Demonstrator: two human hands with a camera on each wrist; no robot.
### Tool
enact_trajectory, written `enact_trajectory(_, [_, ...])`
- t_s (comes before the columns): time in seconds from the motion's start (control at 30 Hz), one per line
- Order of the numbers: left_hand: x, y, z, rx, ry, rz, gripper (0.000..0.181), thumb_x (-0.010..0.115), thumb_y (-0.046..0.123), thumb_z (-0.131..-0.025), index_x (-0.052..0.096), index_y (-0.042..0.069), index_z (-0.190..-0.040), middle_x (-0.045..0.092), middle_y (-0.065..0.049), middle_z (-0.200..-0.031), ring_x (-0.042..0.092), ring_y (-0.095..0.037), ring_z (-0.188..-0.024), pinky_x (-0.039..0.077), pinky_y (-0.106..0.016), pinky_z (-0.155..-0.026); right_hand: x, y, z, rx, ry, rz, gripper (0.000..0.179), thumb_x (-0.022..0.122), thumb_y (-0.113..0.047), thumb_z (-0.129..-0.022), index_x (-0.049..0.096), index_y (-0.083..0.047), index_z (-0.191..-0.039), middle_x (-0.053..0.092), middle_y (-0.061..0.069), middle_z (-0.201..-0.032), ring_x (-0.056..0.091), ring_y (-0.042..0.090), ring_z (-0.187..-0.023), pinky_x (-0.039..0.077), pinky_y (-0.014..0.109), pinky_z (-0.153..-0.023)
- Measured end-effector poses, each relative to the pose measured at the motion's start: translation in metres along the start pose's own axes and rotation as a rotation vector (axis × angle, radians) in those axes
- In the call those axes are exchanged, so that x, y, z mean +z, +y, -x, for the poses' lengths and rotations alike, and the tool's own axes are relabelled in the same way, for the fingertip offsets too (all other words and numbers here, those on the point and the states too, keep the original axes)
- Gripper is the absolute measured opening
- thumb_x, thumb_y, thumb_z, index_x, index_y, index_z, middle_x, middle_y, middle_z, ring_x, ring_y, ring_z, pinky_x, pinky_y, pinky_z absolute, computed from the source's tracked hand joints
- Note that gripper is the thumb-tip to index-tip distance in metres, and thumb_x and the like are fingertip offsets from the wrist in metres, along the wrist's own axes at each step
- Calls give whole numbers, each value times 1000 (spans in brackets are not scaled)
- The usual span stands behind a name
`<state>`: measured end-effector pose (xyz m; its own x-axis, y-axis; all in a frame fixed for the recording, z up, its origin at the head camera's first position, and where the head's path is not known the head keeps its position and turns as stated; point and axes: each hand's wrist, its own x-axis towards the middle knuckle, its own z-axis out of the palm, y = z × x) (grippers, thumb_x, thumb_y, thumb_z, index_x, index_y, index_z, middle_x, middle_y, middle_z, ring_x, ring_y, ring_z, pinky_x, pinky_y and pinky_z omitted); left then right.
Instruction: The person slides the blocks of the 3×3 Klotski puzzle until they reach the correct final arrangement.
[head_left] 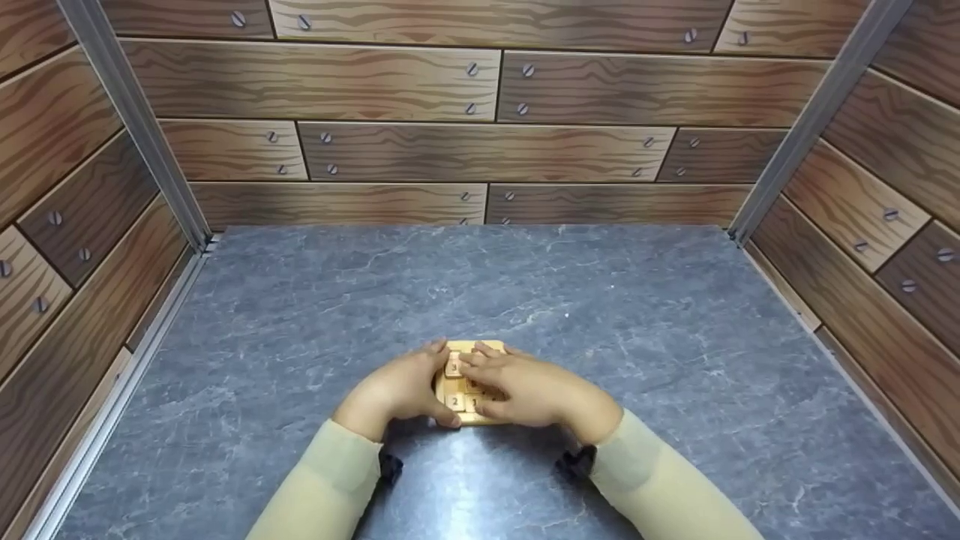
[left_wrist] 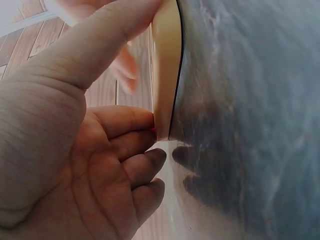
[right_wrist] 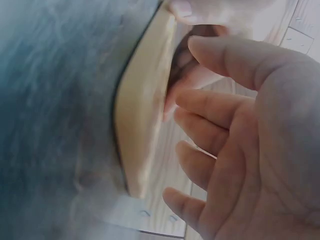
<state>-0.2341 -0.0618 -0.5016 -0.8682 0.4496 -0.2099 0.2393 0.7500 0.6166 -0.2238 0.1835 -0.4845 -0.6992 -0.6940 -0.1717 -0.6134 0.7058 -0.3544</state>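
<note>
A small wooden number sliding puzzle [head_left: 463, 346] lies flat on the table near its front middle. Tiles marked 3 [head_left: 454, 367] and 2 [head_left: 454, 402] show in its left column; several others are hidden under fingers. My left hand [head_left: 397, 382] grips the frame from the left, thumb at the near corner and fingertips at the far one. Over the right part of the puzzle lies my right hand [head_left: 536, 386], fingers loosely bent across the tiles. In the right wrist view its fingers are spread apart above the puzzle's pale side [right_wrist: 140, 115].
The table [head_left: 600, 300] has a grey-blue marbled top. Wood-patterned walls [head_left: 390, 82] enclose it at the back and both sides, with metal posts [head_left: 817, 105] at the back corners. Each wrist wears a dark camera mount [head_left: 390, 466].
</note>
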Motion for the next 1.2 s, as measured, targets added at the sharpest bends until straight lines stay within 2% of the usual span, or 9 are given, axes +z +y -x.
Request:
enact_trajectory(0.17, [0, -4, 6, -9, -2, 6, 122, 106, 33, -77, 39, 0, -174, 30, -18, -187, 32, -42, -173, 27, -56, -145, 11, -16, 16, -63, 4, 71, 63, 66, -42, -112, 55, -16, -168, 50, 2, -178, 36, 28, -174, 27, 57, -145])
enact_trajectory(0.3, [-6, -5, 7, -29, 23, -5, 123, 106, 32, -77, 38, 2, -175, 30, -15, -187, 33, -41, -173, 28, -56, -145, 19, -23, 16, -164, 58, 162, 57, 69, -39, -111, 63, -14, -161, 62, 4, -169, 52, 27, -163, 38, 51, -141])
enact_trajectory(0.43, [-6, -4, 5, -11, 26, -1, 122, 106, 31, -77, 39, 1, -175, 30, -17, -187, 33, -42, -173, 28, -56, -144, 25, -21, 15, -203, 92, 206, 56, 72, -39, -109, 65, -15, -159, 62, 4, -162, 59, 25, -154, 44, 47, -137])
enact_trajectory(0.63, [-1, -2, 1, 1, 8, 2, 123, 106, 33, -78, 37, 1, -175, 28, -16, -188, 31, -41, -174, 27, -55, -145, 27, -14, 19, -169, 59, 168, 57, 72, -40, -109, 64, -14, -159, 58, 4, -168, 53, 29, -162, 37, 51, -141])
enact_trajectory(0.8, [-1, 0, 1, -8, 10, -18, 122, 106, 35, -79, 38, 1, -175, 29, -15, -188, 30, -40, -174, 26, -56, -145, 27, -12, 21, -118, 36, 121, 63, 72, -41, -109, 59, -13, -164, 49, 7, -179, 35, 34, -174, 28, 58, -144])
enact_trajectory(0.9, [-1, 1, 1, -10, 2, -28, 122, 105, 36, -80, 38, 1, -175, 29, -14, -188, 31, -40, -174, 26, -56, -145, 26, -11, 22, -81, 24, 113, 66, 71, -42, -109, 56, -14, -166, 43, 7, -183, 27, 32, -177, 25, 59, -145])
enact_trajectory(1.2, [-1, 1, 1, -13, -1, -28, 121, 105, 36, -80, 39, 2, -175, 29, -15, -188, 34, -41, -173, 29, -56, -144, 25, -6, 19, -75, 28, 134, 68, 70, -44, -109, 54, -15, -168, 43, 5, -183, 26, 31, -177, 23, 60, -145])
